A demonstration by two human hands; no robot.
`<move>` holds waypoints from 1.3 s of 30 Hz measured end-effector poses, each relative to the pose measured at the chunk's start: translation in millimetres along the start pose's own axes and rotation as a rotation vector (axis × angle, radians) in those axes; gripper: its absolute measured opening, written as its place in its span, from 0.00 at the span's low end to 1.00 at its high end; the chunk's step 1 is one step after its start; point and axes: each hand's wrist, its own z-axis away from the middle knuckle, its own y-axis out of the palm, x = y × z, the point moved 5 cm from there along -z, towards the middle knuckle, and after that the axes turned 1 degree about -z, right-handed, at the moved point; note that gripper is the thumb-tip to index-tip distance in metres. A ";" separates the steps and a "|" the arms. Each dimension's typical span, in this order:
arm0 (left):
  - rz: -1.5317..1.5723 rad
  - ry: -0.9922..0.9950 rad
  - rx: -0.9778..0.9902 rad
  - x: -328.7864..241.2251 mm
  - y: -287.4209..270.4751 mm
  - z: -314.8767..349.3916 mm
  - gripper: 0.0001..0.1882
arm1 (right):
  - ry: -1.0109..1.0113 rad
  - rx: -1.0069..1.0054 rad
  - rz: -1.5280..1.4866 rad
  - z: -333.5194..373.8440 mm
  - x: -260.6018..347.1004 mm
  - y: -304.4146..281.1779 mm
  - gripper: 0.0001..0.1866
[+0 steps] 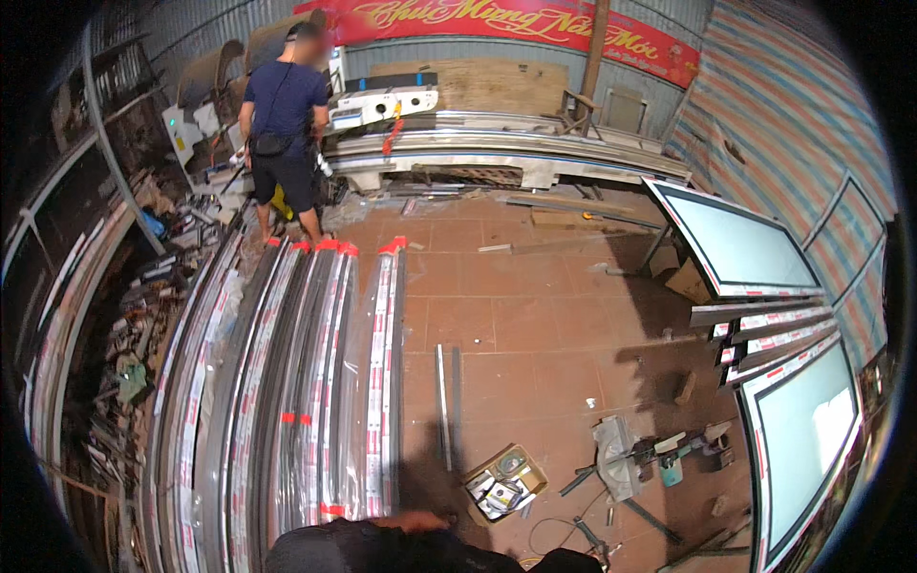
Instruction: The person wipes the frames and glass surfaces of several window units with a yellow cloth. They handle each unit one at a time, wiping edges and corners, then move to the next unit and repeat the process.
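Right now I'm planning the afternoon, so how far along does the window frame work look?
Done: two glazed frames lean at the right. In hand: one hand shows at the bottom edge, by the wrapped profiles on the floor; I cannot tell whether it grips anything or which hand it is. Left: most profiles lie in their film, and the saw and parts box sit untouched. A second person stands at the far bench.
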 end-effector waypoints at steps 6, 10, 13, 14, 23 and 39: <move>-0.455 0.156 -0.918 7.3 -204.0 25.1 0.30 | 0.019 -0.016 -0.016 1.5 -4.8 17.0 0.39; 0.122 0.329 -0.975 -8.9 -277.6 38.9 0.20 | 0.020 -0.007 -0.028 -1.4 -3.1 29.2 0.38; -0.275 0.532 -1.087 -24.8 -245.2 48.5 0.16 | 0.019 0.009 -0.039 -1.3 -2.3 36.6 0.37; -0.572 0.532 -1.105 -26.7 -221.0 46.6 0.15 | 0.021 0.015 -0.042 -0.6 -2.7 38.6 0.36; -0.173 0.221 -0.069 42.6 40.1 16.7 0.30 | 0.060 0.008 -0.100 12.3 -27.5 27.2 0.34; -0.712 0.169 -2.409 -314.0 -511.6 688.3 0.43 | 0.288 -0.502 -0.531 282.4 -321.4 -203.3 0.24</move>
